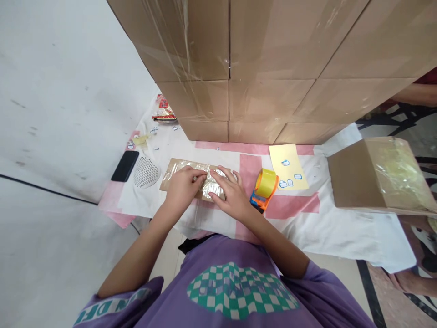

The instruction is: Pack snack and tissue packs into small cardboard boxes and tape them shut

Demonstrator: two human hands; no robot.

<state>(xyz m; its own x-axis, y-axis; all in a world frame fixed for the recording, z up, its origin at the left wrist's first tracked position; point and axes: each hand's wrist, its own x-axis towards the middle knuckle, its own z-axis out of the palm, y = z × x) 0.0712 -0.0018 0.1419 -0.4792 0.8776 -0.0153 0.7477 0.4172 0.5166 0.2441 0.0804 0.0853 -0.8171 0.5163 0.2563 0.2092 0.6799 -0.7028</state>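
A flat brown cardboard piece (168,178) lies on the cloth-covered table in front of me, with shiny clear film (213,187) over much of it. On its left part rests my left hand (184,187), thumb and forefinger pinched together near the middle; whatever is between the fingertips is too small to make out. My right hand (232,193) lies on the right part with its fingers spread, the fingertips touching the film. Just right of that hand stands an orange and blue tape dispenser (274,193) with a roll of yellowish tape (266,183).
Stacked cartons (259,98) wall off the back. Yellow paper with small stickers (290,159) lies right of the dispenser, and an open carton (355,175) sits farther right. Leftward are a white perforated cup (146,173), a black phone (125,166) and a snack packet (164,110). Another person's arm (414,94) shows at right.
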